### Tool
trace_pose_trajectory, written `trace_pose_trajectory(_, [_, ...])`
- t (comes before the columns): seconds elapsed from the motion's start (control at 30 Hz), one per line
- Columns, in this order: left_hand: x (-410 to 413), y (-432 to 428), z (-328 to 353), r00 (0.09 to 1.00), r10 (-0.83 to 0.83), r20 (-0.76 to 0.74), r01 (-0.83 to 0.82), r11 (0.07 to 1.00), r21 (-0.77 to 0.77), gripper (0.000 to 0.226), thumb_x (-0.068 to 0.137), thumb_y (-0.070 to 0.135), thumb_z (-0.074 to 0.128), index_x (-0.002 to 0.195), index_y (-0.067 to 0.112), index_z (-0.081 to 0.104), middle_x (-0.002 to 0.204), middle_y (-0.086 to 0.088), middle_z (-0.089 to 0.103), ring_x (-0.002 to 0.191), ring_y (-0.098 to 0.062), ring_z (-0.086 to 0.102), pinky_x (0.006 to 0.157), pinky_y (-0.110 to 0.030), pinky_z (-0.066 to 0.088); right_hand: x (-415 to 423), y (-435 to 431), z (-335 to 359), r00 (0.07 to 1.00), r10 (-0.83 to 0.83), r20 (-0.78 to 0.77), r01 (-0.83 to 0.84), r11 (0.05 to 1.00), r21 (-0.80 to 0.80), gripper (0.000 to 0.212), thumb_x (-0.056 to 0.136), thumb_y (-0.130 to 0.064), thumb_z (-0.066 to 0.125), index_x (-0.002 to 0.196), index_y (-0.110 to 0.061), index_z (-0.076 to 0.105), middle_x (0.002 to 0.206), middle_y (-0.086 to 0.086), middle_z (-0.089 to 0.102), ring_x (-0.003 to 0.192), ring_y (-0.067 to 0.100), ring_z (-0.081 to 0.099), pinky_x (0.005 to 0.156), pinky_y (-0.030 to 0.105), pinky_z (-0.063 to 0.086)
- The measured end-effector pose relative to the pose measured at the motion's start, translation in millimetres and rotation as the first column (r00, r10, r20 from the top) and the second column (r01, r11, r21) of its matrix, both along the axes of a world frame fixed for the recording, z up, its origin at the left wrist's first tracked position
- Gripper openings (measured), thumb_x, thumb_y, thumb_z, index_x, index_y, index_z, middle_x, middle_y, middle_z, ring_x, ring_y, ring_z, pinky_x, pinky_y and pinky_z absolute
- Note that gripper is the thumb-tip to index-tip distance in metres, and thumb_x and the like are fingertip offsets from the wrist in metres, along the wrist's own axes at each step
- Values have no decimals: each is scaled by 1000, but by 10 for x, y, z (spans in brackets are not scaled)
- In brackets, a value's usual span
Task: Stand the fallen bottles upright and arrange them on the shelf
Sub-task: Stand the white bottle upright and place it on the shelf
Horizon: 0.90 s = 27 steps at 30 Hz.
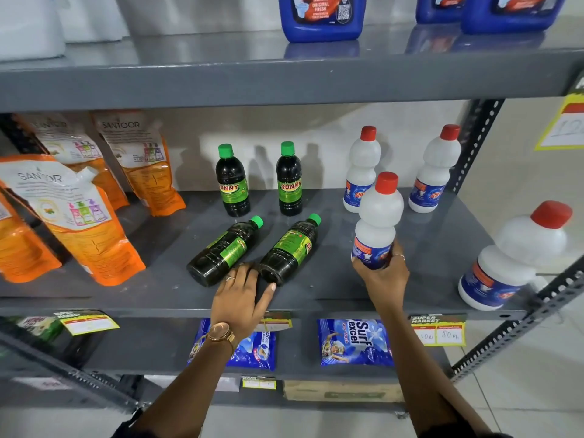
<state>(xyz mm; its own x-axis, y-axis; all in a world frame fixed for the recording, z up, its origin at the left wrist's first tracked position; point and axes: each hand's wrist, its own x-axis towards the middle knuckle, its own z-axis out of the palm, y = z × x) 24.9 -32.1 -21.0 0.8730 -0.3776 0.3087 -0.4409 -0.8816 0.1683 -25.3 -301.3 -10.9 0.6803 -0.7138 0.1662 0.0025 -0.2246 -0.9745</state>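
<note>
Two dark bottles with green caps lie on their sides on the grey middle shelf [158,292]: a left one [226,249] and a right one [290,248]. My left hand [241,298] rests open on the shelf, fingers touching the bases of both. My right hand [380,275] grips the base of a white red-capped bottle [377,221], held upright. Behind stand two upright dark bottles [232,184] [289,181] and two upright white bottles [361,172] [436,170]. Another white bottle [515,257] stands at the shelf's right front corner.
Orange Santoor refill pouches [79,216] lean at the shelf's left. Blue jugs [322,17] stand on the shelf above. Blue Surf Excel packets [355,341] lie on the shelf below. A perforated grey upright [474,147] frames the right side, with yellow price tags [439,330] on the front edge.
</note>
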Motion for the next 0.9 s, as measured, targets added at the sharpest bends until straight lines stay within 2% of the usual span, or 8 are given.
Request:
trace_pose_trajectory(0.07, [2, -9, -3, 1000, -1, 3, 1, 1000, 3, 50, 90, 52, 31, 106, 12, 56, 109, -10, 59, 97, -28, 56, 86, -41, 48, 12, 23, 22, 999, -38, -18, 37, 999, -5, 76, 58, -29, 89, 123, -19, 50, 117, 0, 60, 104, 18, 60, 88, 35, 56])
trace_pose_trajectory(0.13, [-1, -14, -8, 1000, -1, -1, 1, 1000, 10, 49, 90, 52, 31, 106, 12, 56, 109, -10, 59, 97, -28, 55, 87, -41, 48, 36, 34, 29, 998, -62, -19, 61, 998, -25, 83, 51, -39, 90, 121, -19, 49, 119, 4, 58, 106, 21, 59, 87, 39, 57])
trace_pose_trajectory(0.27, [-13, -23, -11, 1000, 3, 3, -3, 1000, 7, 50, 90, 51, 32, 106, 11, 56, 108, -11, 59, 96, -29, 56, 85, -42, 48, 25, 22, 14, 999, -28, -22, 26, 997, -76, 88, 55, -33, 90, 128, -19, 44, 127, 5, 52, 111, 21, 55, 88, 32, 53])
trace_pose_trajectory(0.4, [-17, -26, 9, 1000, 6, -5, -6, 1000, 18, 50, 90, 51, 32, 106, 10, 56, 107, -11, 59, 95, -29, 56, 84, -42, 49, -41, -6, 30, 999, 9, -41, -11, 998, -56, 69, 62, -22, 87, 122, -16, 53, 116, 0, 61, 101, 17, 60, 82, 24, 52])
trace_pose_trajectory(0.57, [-25, -20, 20, 1000, 5, -27, -4, 1000, 23, 53, 90, 53, 30, 107, 9, 56, 109, -12, 59, 97, -30, 55, 84, -43, 48, -321, 20, -6, 998, -8, -70, 0, 993, -120, 68, 63, -27, 86, 122, -13, 55, 117, 4, 65, 97, 15, 61, 81, 24, 51])
trace_pose_trajectory(0.73, [-13, -12, 20, 1000, 6, -20, -5, 1000, 24, 52, 91, 51, 31, 106, 8, 56, 110, -14, 58, 97, -32, 55, 84, -44, 48, -694, 83, -124, 999, 6, -51, -15, 983, -183, 69, 62, -30, 86, 122, -18, 54, 107, -8, 65, 90, 10, 64, 73, 10, 48])
trace_pose_trajectory(0.83, [-16, -5, 2, 1000, 4, -22, -4, 1000, 23, 52, 90, 51, 32, 105, 8, 56, 111, -14, 58, 98, -32, 55, 84, -44, 48, -778, 108, -160, 999, -12, -44, 1, 972, -237, 70, 63, -29, 86, 123, -14, 54, 106, -8, 64, 89, 11, 64, 70, 0, 44])
trace_pose_trajectory(0.9, [-14, -3, -5, 1000, 5, -23, -4, 1000, 22, 52, 90, 51, 32, 106, 8, 56, 112, -14, 58, 98, -32, 55, 84, -44, 48, -781, 107, -172, 999, -17, -51, 4, 967, -253, 71, 64, -31, 85, 124, -12, 53, 109, -5, 65, 90, 11, 64, 70, -2, 43])
